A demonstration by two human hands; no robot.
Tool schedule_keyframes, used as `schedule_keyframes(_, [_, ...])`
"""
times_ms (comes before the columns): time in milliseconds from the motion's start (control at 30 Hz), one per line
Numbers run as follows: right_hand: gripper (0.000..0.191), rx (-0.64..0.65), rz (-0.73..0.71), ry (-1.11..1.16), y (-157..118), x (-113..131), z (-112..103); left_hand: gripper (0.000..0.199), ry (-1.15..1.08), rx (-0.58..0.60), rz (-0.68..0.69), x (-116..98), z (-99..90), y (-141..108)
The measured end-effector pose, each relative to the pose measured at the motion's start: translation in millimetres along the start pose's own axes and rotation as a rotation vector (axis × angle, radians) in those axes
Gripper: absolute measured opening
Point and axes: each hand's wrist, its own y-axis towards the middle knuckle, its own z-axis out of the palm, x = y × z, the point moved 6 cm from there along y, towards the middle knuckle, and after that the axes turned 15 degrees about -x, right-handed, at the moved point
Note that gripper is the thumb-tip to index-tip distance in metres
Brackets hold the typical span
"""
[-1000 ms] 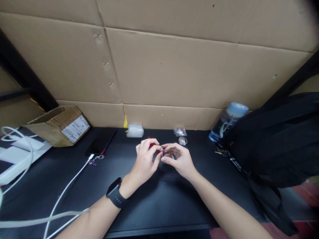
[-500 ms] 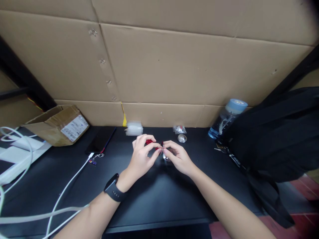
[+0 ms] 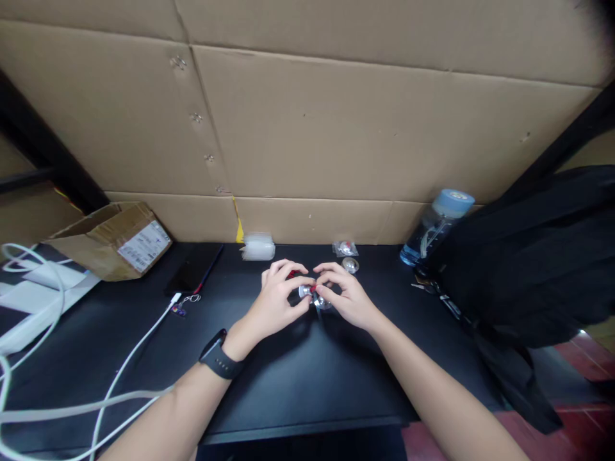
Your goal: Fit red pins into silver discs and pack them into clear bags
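Over the middle of the black table, my left hand [image 3: 278, 298] pinches a small silver disc [image 3: 303, 291] between thumb and fingers. Facing it, my right hand [image 3: 348, 298] has its thumb and index finger closed on a small red piece [image 3: 313, 288] touching the disc. More red material [image 3: 291, 274] shows behind the left fingers. A shiny round part [image 3: 323, 302] lies just below the right fingertips. Behind the right hand are a silver round cap [image 3: 350, 264] and a small clear bag [image 3: 345, 248] with a silver and red item inside.
Clear plastic bags [image 3: 258, 246] lie by the cardboard wall. To the left are a phone [image 3: 195, 272], an open cardboard box [image 3: 115, 243] and white cables [image 3: 129, 349]. On the right stand a water bottle [image 3: 437, 224] and a black backpack [image 3: 523, 256]; keys [image 3: 425, 286] lie beside them.
The disc between my hands has turned from edge-on to show its silver face. My right fingers have spread a little, and the red piece now shows at their tips.
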Motion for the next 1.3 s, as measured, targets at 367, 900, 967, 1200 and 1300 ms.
schedule_keyframes(367, [0.013, 0.275, -0.086, -0.789, -7.9, -17.5, 0.8, 0.008, 0.106, 0.03, -0.091, 24.4, 7.8, -2.6])
schedule_keyframes(900, [0.019, 0.004, 0.209, 0.136, -4.2, -26.9, 11.3, 0.017, -0.305, 0.027, -0.507, 35.9, 22.4, -7.3])
schedule_keyframes(967, [0.024, 0.02, 0.273, 0.25, -6.6, -29.3, 16.3, 0.017, -0.391, 0.015, -0.501, 35.5, 25.6, -8.6])
schedule_keyframes(1200, [0.042, 0.031, 0.416, 0.43, -6.7, -38.7, 18.6, 0.015, -0.274, 0.04, -0.43, 30.0, 20.5, -6.9])
schedule_keyframes(1300, [0.047, 0.063, 0.452, 0.449, -6.9, -39.1, 20.5, 0.013, -0.187, 0.037, -0.37, 25.6, 15.5, -4.3])
